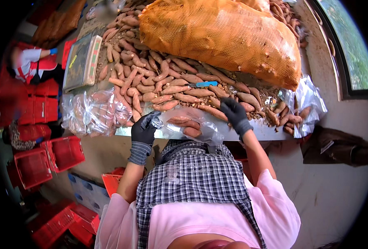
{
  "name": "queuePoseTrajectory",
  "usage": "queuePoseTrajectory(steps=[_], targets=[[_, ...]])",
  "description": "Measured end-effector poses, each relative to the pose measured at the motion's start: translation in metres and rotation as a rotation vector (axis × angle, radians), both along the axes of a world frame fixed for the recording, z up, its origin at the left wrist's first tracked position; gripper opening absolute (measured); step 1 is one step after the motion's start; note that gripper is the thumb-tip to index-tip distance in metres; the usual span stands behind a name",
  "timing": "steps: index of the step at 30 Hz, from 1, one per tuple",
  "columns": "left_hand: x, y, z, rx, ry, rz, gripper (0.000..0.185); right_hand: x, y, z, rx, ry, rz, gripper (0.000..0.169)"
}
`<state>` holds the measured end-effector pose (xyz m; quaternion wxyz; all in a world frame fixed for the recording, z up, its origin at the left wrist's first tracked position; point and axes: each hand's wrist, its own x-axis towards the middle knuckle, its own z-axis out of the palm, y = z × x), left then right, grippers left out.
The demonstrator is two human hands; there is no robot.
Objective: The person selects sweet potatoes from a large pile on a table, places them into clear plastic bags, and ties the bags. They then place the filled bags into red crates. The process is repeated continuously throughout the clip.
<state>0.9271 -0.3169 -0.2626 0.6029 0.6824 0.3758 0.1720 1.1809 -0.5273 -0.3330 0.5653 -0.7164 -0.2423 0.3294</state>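
My left hand point(144, 127), in a black glove, grips the rim of a clear plastic bag point(213, 132) at the table's near edge. A few sweet potatoes point(191, 132) lie inside the bag. To the right, my right hand point(234, 115), also gloved, is over the pile with its fingers curled. It is close to the end of a long sweet potato point(212, 112); whether it holds anything is hidden. Beyond both hands spreads a heap of loose sweet potatoes point(173, 90). A blue-handled knife point(206, 84) rests on top of them.
A large orange mesh sack point(221, 40) lies across the heap. Filled, tied plastic bags point(92, 112) and a weighing scale point(82, 62) stand at left. An open plastic bag point(311, 105) lies right. Red crates point(66, 152) and a person point(36, 63) are beyond the table's left side.
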Motion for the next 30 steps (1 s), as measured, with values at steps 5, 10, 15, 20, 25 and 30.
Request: queuePoseTrajectory(steps=[5, 10, 15, 20, 25, 30], targets=[[0.007, -0.002, 0.007, 0.001, 0.014, -0.068, 0.034, 0.038, 0.100, -0.029, -0.178, -1.189, 0.192, 0.018], [0.012, 0.002, 0.039, 0.466, 0.364, -0.263, 0.040, 0.060, 0.145, -0.070, -0.506, -1.528, 0.372, 0.016], [0.022, 0.005, 0.045, 0.628, 0.557, -0.319, 0.046, 0.079, 0.116, -0.066, -0.297, -1.075, 0.307, 0.016], [0.032, 0.011, 0.032, 0.487, 0.399, -0.177, 0.045, 0.066, 0.091, -0.061, -0.079, -0.342, -0.011, 0.021], [0.038, 0.021, 0.002, -0.517, -0.202, -0.024, 0.045, 0.043, 0.111, -0.041, -0.389, -0.757, 0.357, 0.031], [0.045, 0.018, -0.020, -1.341, -0.839, 0.064, 0.064, 0.063, 0.112, -0.062, -0.466, -0.591, 0.331, 0.033]])
